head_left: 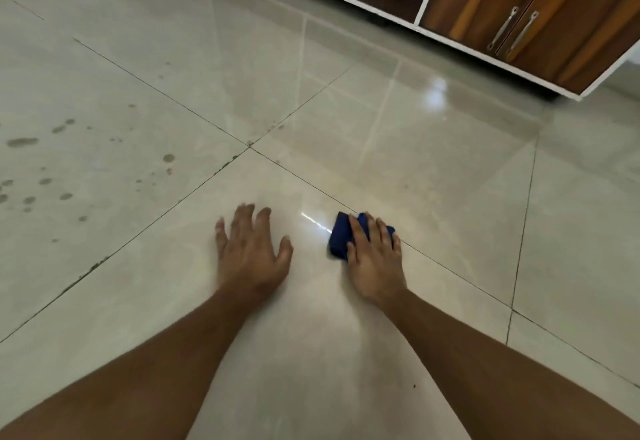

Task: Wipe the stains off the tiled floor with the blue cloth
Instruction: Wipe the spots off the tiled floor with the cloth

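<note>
A folded blue cloth (340, 235) lies on the glossy pale tiled floor (433, 197), right on a grout line. My right hand (375, 259) presses flat on top of it, fingers over the cloth, whose left part sticks out. My left hand (250, 249) rests palm down on the same tile, fingers spread, about a hand's width left of the cloth and holding nothing. Dark stains (41, 176) dot the tile at the far left, with smaller specks (168, 158) closer to the middle. Grime sits along the grout joint (250, 144).
A wooden cabinet (519, 13) with white edging, two metal door handles (512, 29) and an open shelf bay stands at the top right, raised slightly off the floor. Tiled floor stretches to the left and ahead.
</note>
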